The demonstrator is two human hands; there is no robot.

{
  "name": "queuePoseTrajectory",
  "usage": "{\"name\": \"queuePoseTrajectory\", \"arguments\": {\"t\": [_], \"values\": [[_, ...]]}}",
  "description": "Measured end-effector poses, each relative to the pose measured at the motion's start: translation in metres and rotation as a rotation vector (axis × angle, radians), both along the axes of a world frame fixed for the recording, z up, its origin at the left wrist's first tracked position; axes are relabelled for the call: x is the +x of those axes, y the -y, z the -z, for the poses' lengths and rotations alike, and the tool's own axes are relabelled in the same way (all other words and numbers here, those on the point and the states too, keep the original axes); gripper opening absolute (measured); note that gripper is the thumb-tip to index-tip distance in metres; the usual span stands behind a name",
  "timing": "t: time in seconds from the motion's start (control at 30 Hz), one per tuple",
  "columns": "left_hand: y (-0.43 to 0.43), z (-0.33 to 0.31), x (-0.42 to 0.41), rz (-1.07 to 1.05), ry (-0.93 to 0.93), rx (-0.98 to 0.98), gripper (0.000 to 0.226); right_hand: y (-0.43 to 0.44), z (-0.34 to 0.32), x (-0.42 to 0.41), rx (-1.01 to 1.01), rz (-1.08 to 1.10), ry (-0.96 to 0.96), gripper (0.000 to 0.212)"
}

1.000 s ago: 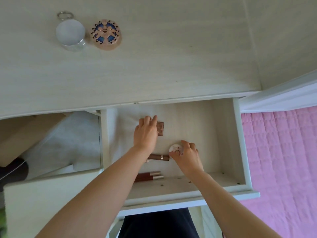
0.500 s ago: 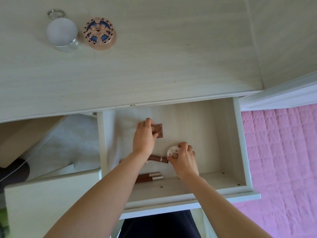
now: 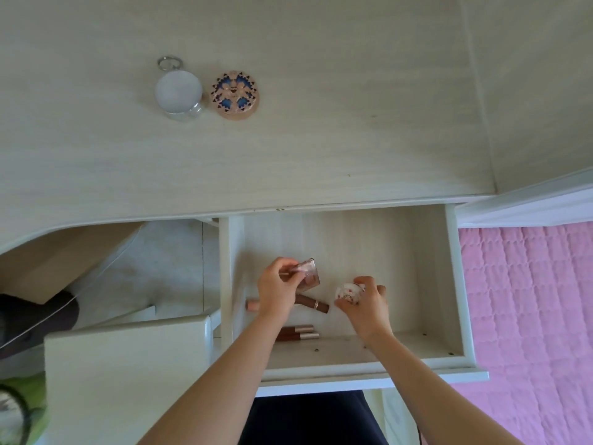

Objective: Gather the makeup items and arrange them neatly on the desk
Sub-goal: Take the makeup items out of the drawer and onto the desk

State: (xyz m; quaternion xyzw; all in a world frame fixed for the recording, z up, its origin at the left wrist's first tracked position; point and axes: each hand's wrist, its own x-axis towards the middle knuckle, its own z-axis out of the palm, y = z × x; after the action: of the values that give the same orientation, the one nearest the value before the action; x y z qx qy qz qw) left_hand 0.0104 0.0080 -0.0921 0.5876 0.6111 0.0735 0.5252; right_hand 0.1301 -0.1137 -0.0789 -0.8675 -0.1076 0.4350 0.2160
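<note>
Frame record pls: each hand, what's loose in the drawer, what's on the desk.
left hand: pinches a tilted square compact
right hand: grips a small round white case
drawer: open
loose in drawer: one brown tube partly under the left hand; two brown tubes side by side near the front
desk: white-lidded jar beside a round patterned compact

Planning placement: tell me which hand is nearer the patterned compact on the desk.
Left. The left hand, in the drawer, is below the patterned compact; the right hand is farther right and lower.
</note>
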Motion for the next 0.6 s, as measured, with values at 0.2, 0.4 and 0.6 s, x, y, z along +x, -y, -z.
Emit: {"name": "queuePoseTrajectory", "arguments": {"t": [0.2, 0.4, 0.6], "values": [[0.000, -0.039, -0.020, -0.097, 0.100, -0.029, 0.018, -0.011, -0.039, 0.001, 0.047, 0.007, 0.003, 0.059], [-0.017, -0.085, -0.039, -0.243, 0.246, -0.044, 0.027, -0.029, -0.082, -0.007, 0.214, 0.023, -0.009, 0.054], [-0.047, -0.121, -0.055, -0.362, 0.330, 0.038, 0.024, -0.064, -0.119, -0.018, 0.325, 0.036, -0.064, 0.049]]}}
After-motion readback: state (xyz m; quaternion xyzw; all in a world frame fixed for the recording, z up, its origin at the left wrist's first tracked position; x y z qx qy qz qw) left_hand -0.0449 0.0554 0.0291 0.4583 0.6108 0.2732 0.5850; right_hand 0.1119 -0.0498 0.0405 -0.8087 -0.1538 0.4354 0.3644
